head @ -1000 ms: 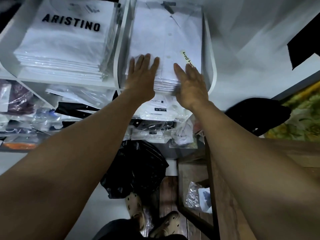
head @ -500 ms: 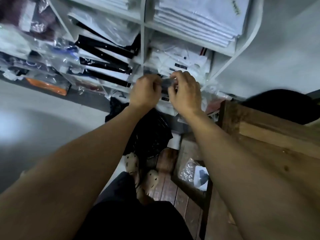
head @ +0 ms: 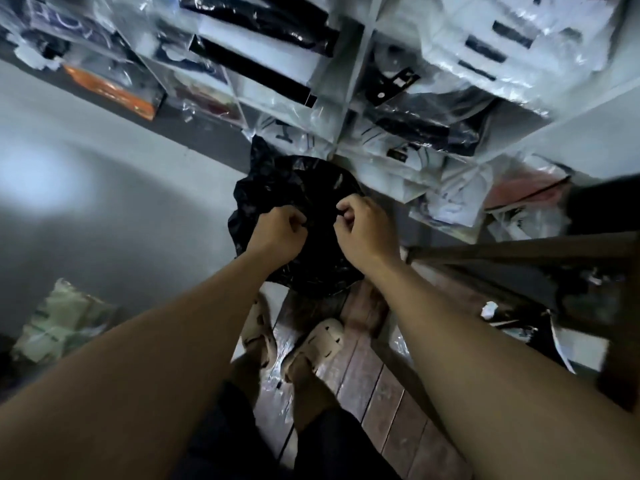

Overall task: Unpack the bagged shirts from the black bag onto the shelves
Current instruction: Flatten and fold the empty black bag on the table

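Black bag (head: pixel 298 181): on floor, against foot of shelves (head: pixel 349 64) stocked with bagged shirts (head: pixel 485 36). Left hand (head: pixel 277 230), right hand (head: pixel 363 226): fingers curled, each pinching bag's rim. 2 pale sandals (head: pixel 325 337) just behind.

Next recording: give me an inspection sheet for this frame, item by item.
Surface: grey floor on the left, wooden planks underfoot.
Job's things: black bag on the floor at the foot of the shelves; bagged shirts fill the compartments.
Clutter: greenish packet on the floor; crumpled paper.
Grippers: left hand and right hand both grip the bag's plastic.
Cables: nothing seen.
Surroundings: wooden furniture at right; slippers on the person's feet.
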